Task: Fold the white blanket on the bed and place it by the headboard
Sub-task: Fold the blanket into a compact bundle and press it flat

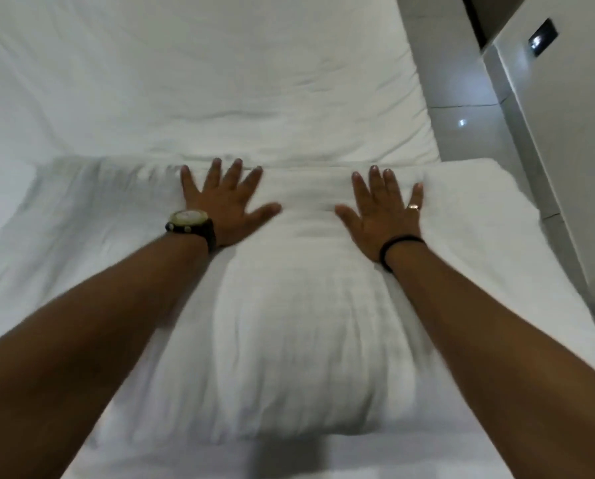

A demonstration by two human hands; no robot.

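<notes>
The white blanket [299,305] lies folded in a thick band across the bed [220,81], its far edge straight from left to right. My left hand [225,205], with a watch on the wrist, presses flat on the blanket near that far edge, fingers spread. My right hand [384,212], with a ring and a dark wristband, presses flat on it a little to the right, fingers spread too. Both arms are stretched forward. The headboard is out of view.
Beyond the blanket the white sheet of the bed runs on, lightly wrinkled. A glossy tiled floor [469,98] lies along the bed's right side. A pale wall or cabinet [565,115] with a dark switch plate [543,38] stands at the far right.
</notes>
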